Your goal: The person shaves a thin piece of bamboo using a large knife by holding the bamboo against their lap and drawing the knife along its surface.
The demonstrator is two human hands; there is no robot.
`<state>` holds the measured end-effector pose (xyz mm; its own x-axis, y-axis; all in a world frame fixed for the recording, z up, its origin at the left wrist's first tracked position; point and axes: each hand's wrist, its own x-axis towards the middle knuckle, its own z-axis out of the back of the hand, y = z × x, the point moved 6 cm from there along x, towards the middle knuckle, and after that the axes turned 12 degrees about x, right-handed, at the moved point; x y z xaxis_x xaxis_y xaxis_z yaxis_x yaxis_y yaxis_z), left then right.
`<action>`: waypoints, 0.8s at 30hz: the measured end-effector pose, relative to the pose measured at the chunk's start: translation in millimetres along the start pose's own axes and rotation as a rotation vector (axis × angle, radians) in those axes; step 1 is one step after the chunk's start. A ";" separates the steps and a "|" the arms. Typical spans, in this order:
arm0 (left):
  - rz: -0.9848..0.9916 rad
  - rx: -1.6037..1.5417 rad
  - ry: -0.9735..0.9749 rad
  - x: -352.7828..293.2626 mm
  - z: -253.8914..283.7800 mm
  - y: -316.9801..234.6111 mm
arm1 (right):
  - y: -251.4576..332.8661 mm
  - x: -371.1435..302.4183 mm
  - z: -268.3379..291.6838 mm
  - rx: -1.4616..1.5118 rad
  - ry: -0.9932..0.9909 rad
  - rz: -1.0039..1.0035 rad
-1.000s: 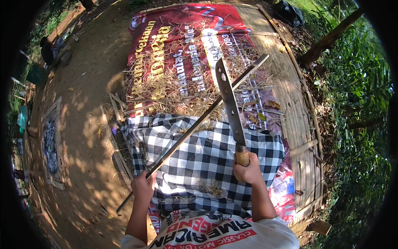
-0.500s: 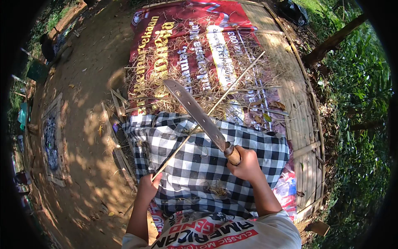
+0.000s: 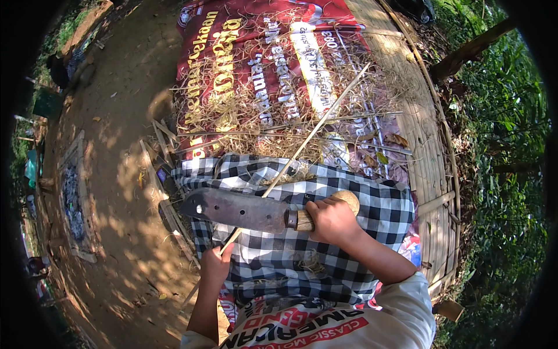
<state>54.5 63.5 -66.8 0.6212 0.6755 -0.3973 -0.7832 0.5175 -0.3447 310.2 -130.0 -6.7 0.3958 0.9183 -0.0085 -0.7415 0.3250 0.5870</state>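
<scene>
A thin bamboo strip (image 3: 308, 141) slants across my lap, its far end up over the banner. My left hand (image 3: 215, 263) is closed around its lower part. In my right hand (image 3: 334, 220) is the wooden handle of a machete (image 3: 241, 210), whose broad dark blade has several holes and points left. The blade lies across the strip just above my left hand and covers part of it; whether the edge touches the strip I cannot tell. Beneath both hands a black-and-white checked cloth (image 3: 267, 250) covers my legs, with a few shavings on it.
A red printed banner (image 3: 200, 70) strewn with curly shavings (image 3: 232, 119) lies ahead on a bamboo platform (image 3: 427, 139). Sticks and split wood (image 3: 174, 224) edge its left side, beside bare soil (image 3: 116, 174). Dense green plants (image 3: 511, 232) and a wooden post (image 3: 474, 49) stand at right.
The machete has swung from pointing up and away to lying nearly level, tip left, across the strip. My right hand has turned with it. My left hand stays closed on the strip.
</scene>
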 end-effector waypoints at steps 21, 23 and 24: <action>-0.044 0.174 0.025 1.9 17.5 -23.4 | -72.8 -20.9 40.8 -0.082 -0.185 -0.436; -0.031 0.154 0.026 1.2 16.4 -23.0 | -59.2 -14.0 16.2 -0.055 -0.115 -0.376; -0.027 0.145 0.026 1.4 13.2 -17.7 | -52.2 -8.2 8.5 -0.051 -0.051 -0.353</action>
<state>68.8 62.2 -49.9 0.6409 0.6477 -0.4120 -0.7610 0.6066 -0.2301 350.2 -156.4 -30.4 0.6577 0.7355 -0.1628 -0.5798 0.6322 0.5140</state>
